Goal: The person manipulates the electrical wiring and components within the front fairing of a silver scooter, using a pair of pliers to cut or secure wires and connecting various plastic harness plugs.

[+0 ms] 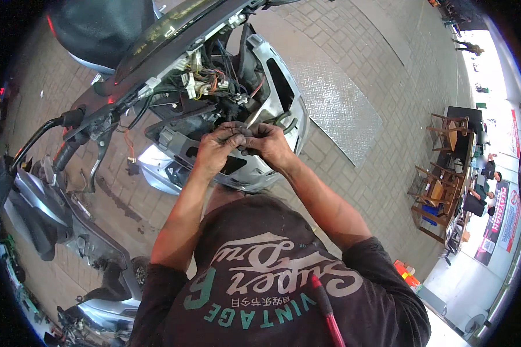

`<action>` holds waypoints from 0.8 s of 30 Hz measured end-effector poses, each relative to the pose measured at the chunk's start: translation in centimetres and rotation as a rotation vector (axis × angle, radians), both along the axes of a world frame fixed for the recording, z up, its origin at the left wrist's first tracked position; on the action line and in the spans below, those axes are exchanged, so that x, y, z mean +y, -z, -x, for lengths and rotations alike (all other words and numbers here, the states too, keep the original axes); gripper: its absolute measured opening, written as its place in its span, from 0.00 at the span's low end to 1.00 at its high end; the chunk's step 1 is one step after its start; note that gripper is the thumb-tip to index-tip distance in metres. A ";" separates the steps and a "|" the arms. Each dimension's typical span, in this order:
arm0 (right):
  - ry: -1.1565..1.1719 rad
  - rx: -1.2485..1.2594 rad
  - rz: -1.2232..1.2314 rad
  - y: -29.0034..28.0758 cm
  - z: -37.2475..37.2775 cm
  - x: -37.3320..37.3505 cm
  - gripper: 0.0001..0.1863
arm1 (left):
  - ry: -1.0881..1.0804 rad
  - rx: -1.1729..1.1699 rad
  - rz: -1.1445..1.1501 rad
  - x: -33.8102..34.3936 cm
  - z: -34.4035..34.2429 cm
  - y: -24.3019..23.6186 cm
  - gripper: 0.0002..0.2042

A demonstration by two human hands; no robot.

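Note:
Both my hands meet in front of the opened front of a scooter. My left hand [217, 151] is closed, its thumb and fingertips pinched together. Against it presses my right hand [274, 149], also pinched closed. Whatever lies between the blackened fingertips is small, dark and mostly hidden. Just above them a thin pale strip [252, 118] shows; I cannot tell whether my fingers hold it. Beyond the hands, bundled wires and white connectors [198, 85] lie exposed under the handlebar cover [156, 49]. The silver-grey front panel [300, 110] curves round on the right.
A brake lever [101, 159] and a black mirror stem [37, 136] stick out at left. Another scooter [92, 248] stands at lower left. A steel tread plate [341, 110] lies on the paving. Wooden chairs [440, 188] stand by a counter at right, with people beyond.

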State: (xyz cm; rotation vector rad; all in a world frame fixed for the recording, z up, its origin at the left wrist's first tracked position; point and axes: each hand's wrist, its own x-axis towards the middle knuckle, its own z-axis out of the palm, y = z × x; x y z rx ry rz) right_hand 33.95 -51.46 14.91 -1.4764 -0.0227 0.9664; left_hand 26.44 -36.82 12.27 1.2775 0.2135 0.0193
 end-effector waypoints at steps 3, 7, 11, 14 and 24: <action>-0.190 -0.311 0.174 -0.9 -2.5 -1.8 0.09 | -0.117 0.014 -0.188 -1.0 -0.7 -1.0 0.08; -0.568 -1.107 0.668 -1.1 -5.6 -5.0 0.19 | -0.276 0.098 -0.325 -1.7 -1.4 -2.1 0.09; -0.865 -1.285 0.782 1.5 -5.5 -8.3 0.17 | -0.293 -0.070 -0.160 -1.3 -2.2 -0.4 0.11; -0.891 -1.332 0.796 1.6 -5.2 -7.9 0.15 | -0.325 -0.057 0.020 -0.8 -2.3 1.5 0.11; -0.940 -1.402 0.718 2.7 -6.3 -8.9 0.13 | -0.338 0.021 -0.012 -1.0 -1.8 -0.8 0.05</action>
